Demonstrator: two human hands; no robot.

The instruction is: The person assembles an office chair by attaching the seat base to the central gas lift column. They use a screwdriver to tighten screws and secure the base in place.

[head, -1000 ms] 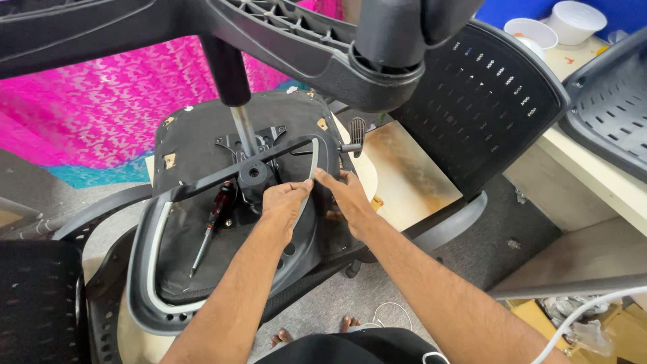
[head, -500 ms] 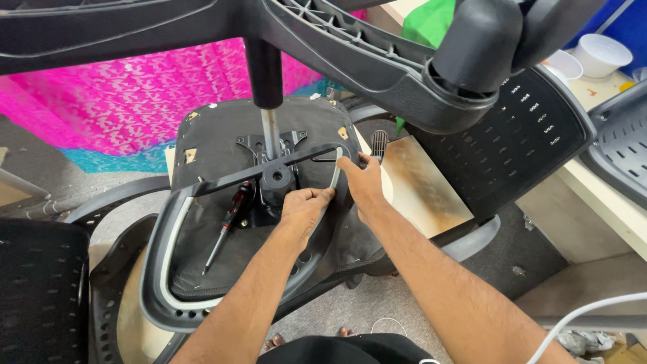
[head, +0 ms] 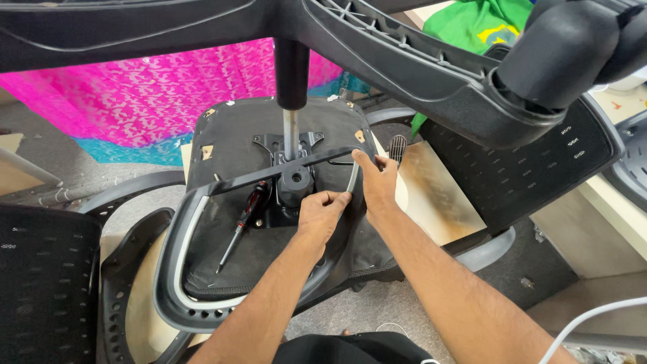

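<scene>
Head view looks down on an upturned office chair seat, its black underside facing me, and I place everything else from that seat. Above it, closest to the camera, the black star base of the chair spreads across the top of the picture, with one caster at the upper right. A black and silver gas column runs down from the base to the mechanism plate at the seat's middle. Behind the seat hangs a bright pink patterned cloth. Right of the seat lies a black perforated chair back, and left of it another perforated black panel. A grey and black armrest frame curves round the seat's left and near edge, and its black bar crosses the seat just in front of the column.

My right hand rests at the seat's right side, fingers closed round the grey curved lever there. My left hand sits just in front of the mechanism plate, fingertips pinched together on the lower end of that same lever. On the seat's left half lies a screwdriver with a red and black handle, clear of both hands.
</scene>
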